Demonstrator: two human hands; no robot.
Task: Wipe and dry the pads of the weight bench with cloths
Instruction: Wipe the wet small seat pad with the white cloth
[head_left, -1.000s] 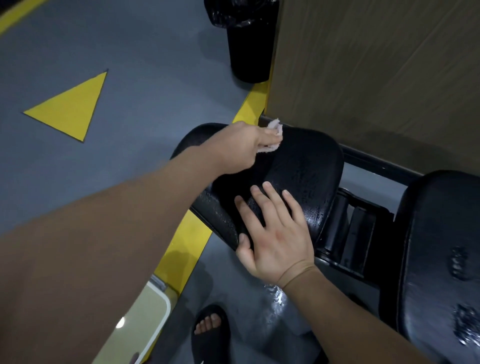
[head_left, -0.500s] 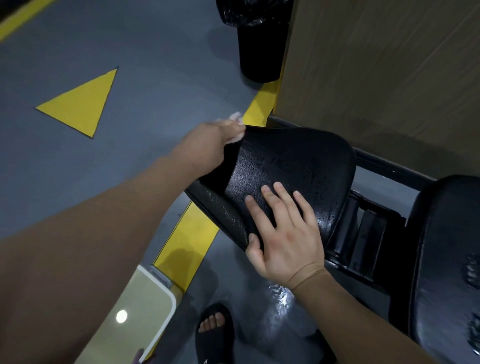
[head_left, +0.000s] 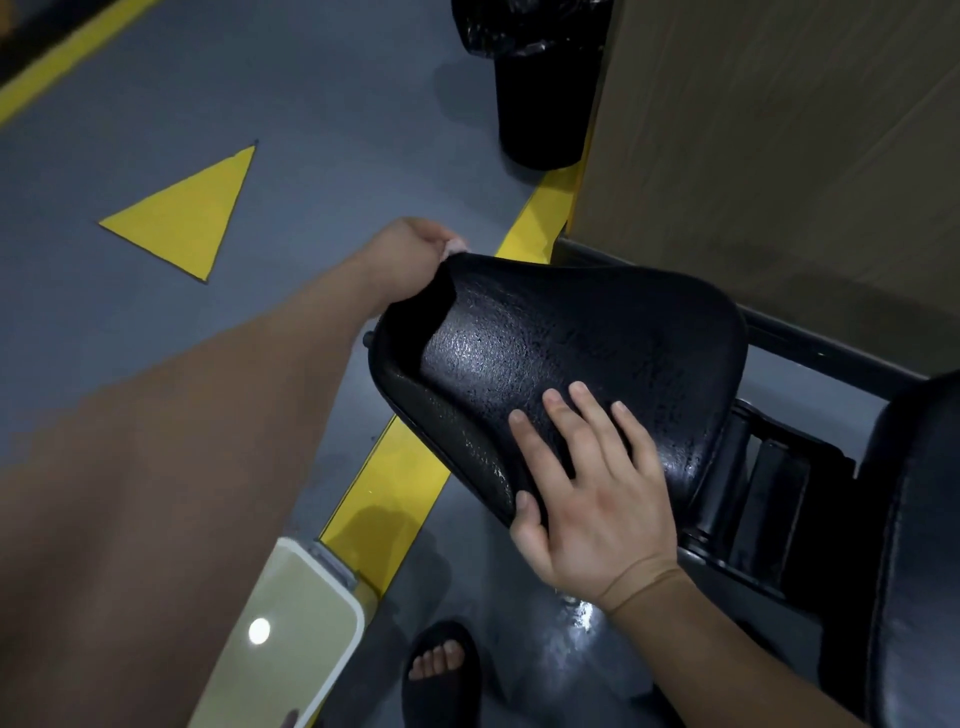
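Seat pad (head_left: 571, 353) of the weight bench fills the middle of the view: black, pebbled vinyl with rounded corners, glistening with droplets. Well to the left of the pad, a yellow triangle (head_left: 187, 213) is painted on the grey floor. Nearer than the pad and to its left stands a pale container (head_left: 291, 639) with a white rim; whether its glossy beige top is a lid or liquid cannot be told. At the pad's far left corner the left hand (head_left: 410, 260) curls its fingers round a cloth (head_left: 457, 245), of which only a pale scrap shows. A yellow line (head_left: 384, 499) runs under the pad. Beyond the pad stands a black bin (head_left: 535, 83) lined with a crinkled black bag, its contents hidden. On the pad's near part the right hand (head_left: 597, 499) lies flat, fingers spread, thumb hooked over the edge. Right of the pad, a second black pad (head_left: 919, 545) follows.
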